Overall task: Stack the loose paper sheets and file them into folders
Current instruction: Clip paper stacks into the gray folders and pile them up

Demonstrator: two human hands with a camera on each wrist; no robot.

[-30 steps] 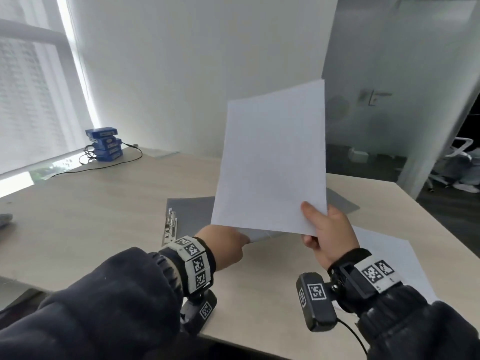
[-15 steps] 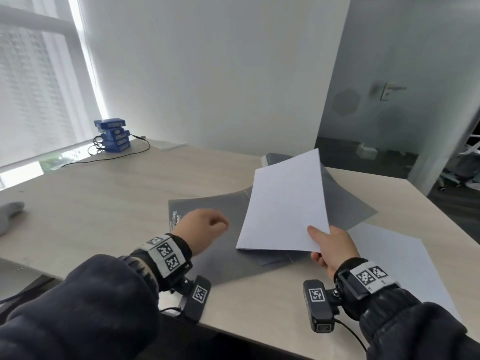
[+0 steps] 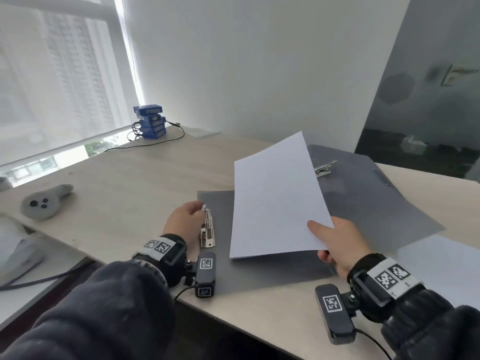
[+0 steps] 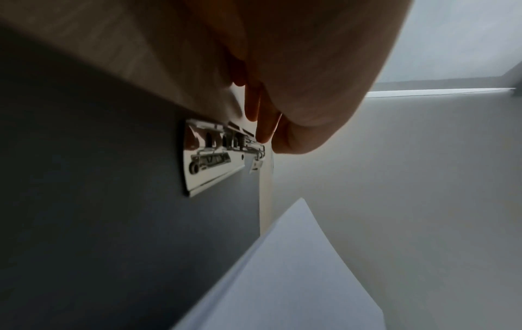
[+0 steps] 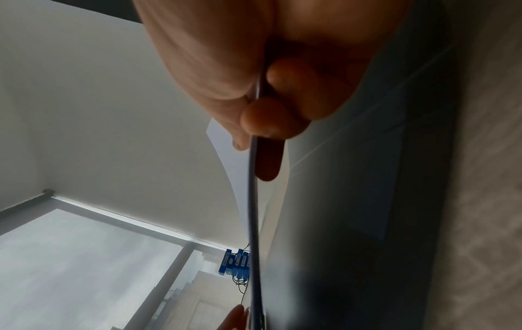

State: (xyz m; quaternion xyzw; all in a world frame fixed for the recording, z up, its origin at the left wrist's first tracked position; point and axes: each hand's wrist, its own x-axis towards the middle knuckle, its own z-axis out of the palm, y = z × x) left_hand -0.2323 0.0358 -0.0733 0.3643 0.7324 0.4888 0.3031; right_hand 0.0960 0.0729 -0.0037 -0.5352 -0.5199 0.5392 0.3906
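Observation:
A thin stack of white paper sheets hangs tilted over the open grey folder on the table. My right hand pinches the stack's near right corner, thumb on top and fingers beneath; the right wrist view shows the stack edge-on in my right hand. My left hand is at the folder's left edge, its fingertips pinching the raised lever of the metal clip, also seen in the left wrist view as the clip. A second metal clip lies at the folder's far side.
More loose white sheets lie on the table to the right of the folder. A grey controller sits at the left, and a pile of blue boxes with a black cable stands by the window. The table's near edge runs just below my wrists.
The paper stack came down from upright in the air to a low tilt over the folder. My left hand let go of it and moved left to the clip.

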